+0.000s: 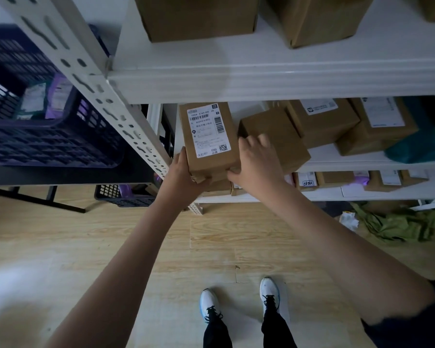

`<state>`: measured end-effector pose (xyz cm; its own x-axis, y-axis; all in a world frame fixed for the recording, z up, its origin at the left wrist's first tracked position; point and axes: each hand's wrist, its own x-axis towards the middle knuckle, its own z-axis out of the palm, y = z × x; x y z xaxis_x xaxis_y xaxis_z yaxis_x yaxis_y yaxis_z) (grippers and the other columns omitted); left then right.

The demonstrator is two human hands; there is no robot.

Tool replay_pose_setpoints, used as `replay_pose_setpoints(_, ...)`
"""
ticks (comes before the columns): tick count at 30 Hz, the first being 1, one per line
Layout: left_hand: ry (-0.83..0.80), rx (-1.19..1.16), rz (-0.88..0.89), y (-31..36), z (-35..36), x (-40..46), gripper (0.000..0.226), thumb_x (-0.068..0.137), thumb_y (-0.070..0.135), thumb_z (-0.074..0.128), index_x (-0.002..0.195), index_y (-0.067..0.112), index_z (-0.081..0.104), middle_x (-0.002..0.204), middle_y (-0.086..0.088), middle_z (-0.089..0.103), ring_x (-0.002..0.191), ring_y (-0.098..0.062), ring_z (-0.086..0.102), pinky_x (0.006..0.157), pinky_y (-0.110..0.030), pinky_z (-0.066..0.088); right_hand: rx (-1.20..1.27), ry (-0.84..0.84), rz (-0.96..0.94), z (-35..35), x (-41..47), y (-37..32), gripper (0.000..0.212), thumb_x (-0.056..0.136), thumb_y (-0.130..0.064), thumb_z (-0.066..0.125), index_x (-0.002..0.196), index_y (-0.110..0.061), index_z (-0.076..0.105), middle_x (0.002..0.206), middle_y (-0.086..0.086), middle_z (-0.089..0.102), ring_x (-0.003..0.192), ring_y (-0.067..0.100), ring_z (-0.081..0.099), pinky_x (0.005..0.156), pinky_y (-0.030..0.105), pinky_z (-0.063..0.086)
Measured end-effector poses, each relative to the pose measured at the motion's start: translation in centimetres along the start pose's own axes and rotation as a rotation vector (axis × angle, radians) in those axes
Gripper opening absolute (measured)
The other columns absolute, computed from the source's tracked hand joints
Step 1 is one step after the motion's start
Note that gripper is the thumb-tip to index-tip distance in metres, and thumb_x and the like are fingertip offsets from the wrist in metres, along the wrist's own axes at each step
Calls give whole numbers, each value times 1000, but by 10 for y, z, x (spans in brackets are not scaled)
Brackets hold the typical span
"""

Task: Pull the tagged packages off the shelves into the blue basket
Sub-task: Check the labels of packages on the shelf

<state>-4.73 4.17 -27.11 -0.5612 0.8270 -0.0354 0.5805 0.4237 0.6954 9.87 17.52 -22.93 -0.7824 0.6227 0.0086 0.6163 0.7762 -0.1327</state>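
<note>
A brown cardboard package (207, 156) with a white shipping label on top sticks out over the front edge of the middle shelf. My left hand (185, 173) grips its near left corner from below and the side. My right hand (258, 160) holds its right side, thumb at the near edge and fingers along the far side, touching a plain brown box (280, 133) beside it. The blue basket (53, 136) stands on a dark table at the left, behind the rack's upright, with several packages inside.
The white upright (98, 81) of the rack runs diagonally between basket and shelf. More labelled boxes (322, 119) fill the middle shelf, others the shelves above and below. A second basket (126, 194) sits on the wooden floor. Green cloth (397, 222) lies at the right.
</note>
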Motion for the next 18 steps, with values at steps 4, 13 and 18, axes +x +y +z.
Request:
replay_pose_setpoints(4, 60, -33, 43, 5, 5, -33, 94, 79, 26, 81, 155, 22, 25, 143, 2, 44, 129, -12, 44, 99, -27, 40, 72, 137, 20, 6, -34, -7, 72, 77, -48, 79, 127, -4, 53, 117, 10, 60, 108, 30, 55, 88, 41, 46)
replay_pose_setpoints(13, 179, 97, 340, 31, -24, -102, 81, 82, 12, 79, 149, -3, 35, 149, -17, 42, 142, -33, 38, 108, -51, 44, 576, 276, 49, -20, -124, -28, 79, 78, -26, 86, 142, -8, 42, 138, 4, 54, 114, 6, 57, 90, 2, 41)
replay_pose_setpoints(18, 157, 103, 309, 37, -35, -117, 80, 84, 20, 76, 149, -5, 36, 152, -16, 41, 146, -32, 34, 109, -51, 43, 634, 328, 71, -37, -145, -37, 77, 76, -19, 86, 139, -6, 45, 131, 3, 55, 116, -6, 44, 93, -2, 35)
